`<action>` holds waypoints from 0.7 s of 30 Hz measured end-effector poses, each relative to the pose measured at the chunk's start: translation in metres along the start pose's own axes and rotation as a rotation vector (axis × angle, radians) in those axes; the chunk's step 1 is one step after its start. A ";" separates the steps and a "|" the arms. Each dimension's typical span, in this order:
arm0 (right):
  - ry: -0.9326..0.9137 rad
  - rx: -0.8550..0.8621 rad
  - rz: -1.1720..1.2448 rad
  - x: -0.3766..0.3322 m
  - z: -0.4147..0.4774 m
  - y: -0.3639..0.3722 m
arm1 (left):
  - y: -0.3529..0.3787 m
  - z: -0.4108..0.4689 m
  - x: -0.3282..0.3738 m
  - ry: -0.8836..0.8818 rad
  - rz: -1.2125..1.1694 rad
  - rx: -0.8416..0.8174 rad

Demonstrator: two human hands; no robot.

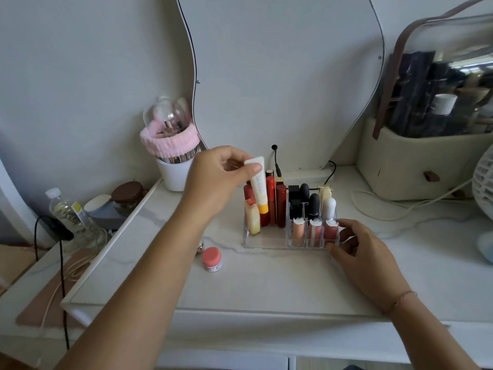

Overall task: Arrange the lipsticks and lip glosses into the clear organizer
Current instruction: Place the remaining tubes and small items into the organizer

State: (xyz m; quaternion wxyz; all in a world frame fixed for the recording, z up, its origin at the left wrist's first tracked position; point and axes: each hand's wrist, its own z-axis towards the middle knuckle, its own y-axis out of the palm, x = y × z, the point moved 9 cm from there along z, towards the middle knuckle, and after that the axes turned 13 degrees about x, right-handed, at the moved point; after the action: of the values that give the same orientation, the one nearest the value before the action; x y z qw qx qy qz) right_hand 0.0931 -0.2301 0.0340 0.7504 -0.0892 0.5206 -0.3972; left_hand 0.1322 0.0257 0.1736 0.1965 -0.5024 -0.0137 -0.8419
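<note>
Now | step: white tube [259, 184] pinched at its crimped top by left hand [218, 180], cap down, over the long compartment at 9 o'clock of clear organizer [266, 243] | right hand [357, 244] spread against its 3 o'clock wall, clamped on nothing | advice: tube is best lowered upright into the gap beside the red tubes [274, 201], organizer kept braced | pink jar [212, 259] left on desk [266, 284] at 7 o'clock.

Bare tabletop [266, 284] lies open at six o'clock of the organizer [266, 243]; a pink jar [212, 259] sits at seven, cables [400, 212] crowd three.
</note>
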 end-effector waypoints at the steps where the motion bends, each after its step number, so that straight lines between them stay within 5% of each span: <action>1: 0.000 0.000 0.000 0.000 0.000 0.000 | 0.009 -0.003 -0.003 -0.003 0.032 -0.017; 21: -0.022 0.000 -0.008 -0.003 0.000 -0.001 | 0.029 -0.015 -0.045 0.106 0.383 0.051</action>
State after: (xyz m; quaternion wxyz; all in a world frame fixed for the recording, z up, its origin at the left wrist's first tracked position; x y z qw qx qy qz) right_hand 0.0921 -0.2284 0.0364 0.7544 -0.0957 0.5122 -0.3992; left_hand 0.1485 0.0096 0.1224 0.3661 -0.4456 0.0713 -0.8139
